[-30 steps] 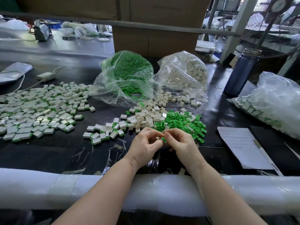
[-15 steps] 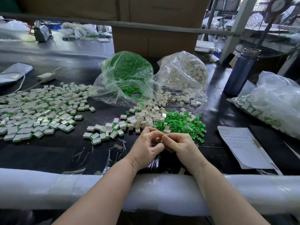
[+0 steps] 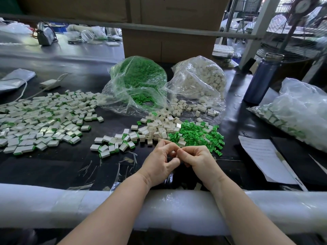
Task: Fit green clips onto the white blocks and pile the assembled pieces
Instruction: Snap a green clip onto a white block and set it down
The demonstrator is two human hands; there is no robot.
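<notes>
From the head camera, we look down at a dark tabletop (image 3: 53,167) with both forearms reaching in over a padded white edge (image 3: 177,209). Our left hand (image 3: 160,162) and right hand (image 3: 198,159) meet at the centre, fingertips touching. Between them shows a sliver of a small pale piece (image 3: 174,153), most likely a white block; both grips are narrow pinches closed on it. Whether a green clip is already in it we cannot tell, since the fingers hide nearly all of it, and so we cannot tell its long axis or which way it points.

We judge that we are mid-fitting, pressing clip and block together. The next move would call for a firm squeeze until the clip seats, then setting the piece with the finished ones.

Just beyond the hands lie loose white blocks (image 3: 155,129) and loose green clips (image 3: 196,135), side by side. The assembled pieces (image 3: 44,121) spread across the left, with a smaller group (image 3: 113,144) nearer the hands. Behind stand a bag of green clips (image 3: 139,80) and a bag of white blocks (image 3: 203,80).
</notes>
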